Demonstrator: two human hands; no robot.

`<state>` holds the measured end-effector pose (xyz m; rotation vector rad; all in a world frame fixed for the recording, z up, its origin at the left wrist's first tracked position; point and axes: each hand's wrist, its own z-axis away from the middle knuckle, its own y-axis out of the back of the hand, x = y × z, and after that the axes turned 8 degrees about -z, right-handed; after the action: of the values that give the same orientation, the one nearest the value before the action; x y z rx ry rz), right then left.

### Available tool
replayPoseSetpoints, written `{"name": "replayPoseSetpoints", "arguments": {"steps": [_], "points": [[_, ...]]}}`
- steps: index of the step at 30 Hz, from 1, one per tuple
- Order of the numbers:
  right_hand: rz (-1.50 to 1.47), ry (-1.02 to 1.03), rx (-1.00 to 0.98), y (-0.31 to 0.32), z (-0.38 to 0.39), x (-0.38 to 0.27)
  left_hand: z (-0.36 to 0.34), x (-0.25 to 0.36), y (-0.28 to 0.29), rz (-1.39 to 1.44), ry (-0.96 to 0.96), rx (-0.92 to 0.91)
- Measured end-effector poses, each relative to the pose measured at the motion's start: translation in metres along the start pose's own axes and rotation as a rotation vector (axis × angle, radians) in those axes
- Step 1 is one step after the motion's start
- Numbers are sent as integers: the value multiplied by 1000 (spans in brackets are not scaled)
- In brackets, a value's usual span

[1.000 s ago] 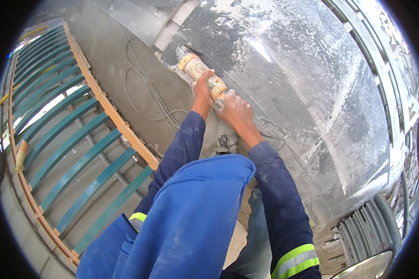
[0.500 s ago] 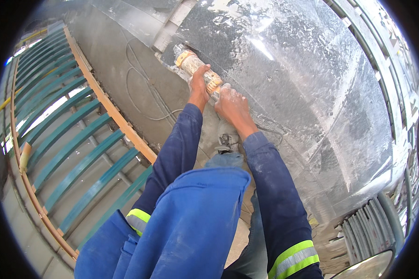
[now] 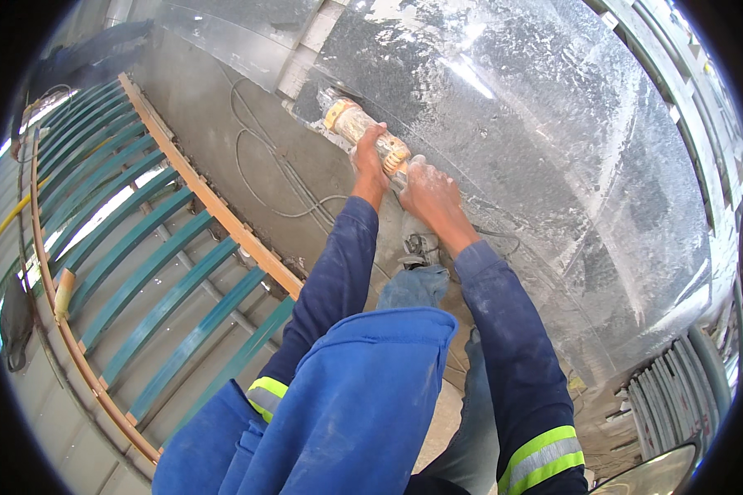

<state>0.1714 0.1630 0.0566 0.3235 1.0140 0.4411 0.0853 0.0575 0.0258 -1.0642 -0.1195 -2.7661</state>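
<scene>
My left hand (image 3: 369, 167) wraps round the body of a dust-coated yellow power grinder (image 3: 355, 125). My right hand (image 3: 429, 198) is closed on the grinder's rear end, lower and to the right. The grinder's head is at the left edge of a large grey, white-smeared slab or sheet (image 3: 545, 190); whether it touches the surface I cannot tell. The disc is mostly hidden. Loops of grey cord (image 3: 289, 186) lie on the dusty floor just left of my hands.
A long wooden-edged frame with teal slats (image 3: 165, 239) runs along my left. Pale rails (image 3: 685, 91) line the slab's far right side. A stack of grey strips (image 3: 669, 396) is at lower right. My foot (image 3: 417, 256) is below my hands, near the slab.
The whole view has shifted slightly, with the scene now lower and further right in the picture. Both hands keep their grip on the grinder, which stays along the slab's edge.
</scene>
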Motion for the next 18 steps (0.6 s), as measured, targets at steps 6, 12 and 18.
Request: {"name": "replayPoseSetpoints", "arguments": {"steps": [6,12,18], "points": [[-34,11,28,-9,-17,-5,-21,9,4,-12,19,53],[-51,-30,-18,-1,-2,-2,-2,4,1,-17,46,22],[1,4,57,-3,9,-5,3,-1,5,-10,48,12]]}}
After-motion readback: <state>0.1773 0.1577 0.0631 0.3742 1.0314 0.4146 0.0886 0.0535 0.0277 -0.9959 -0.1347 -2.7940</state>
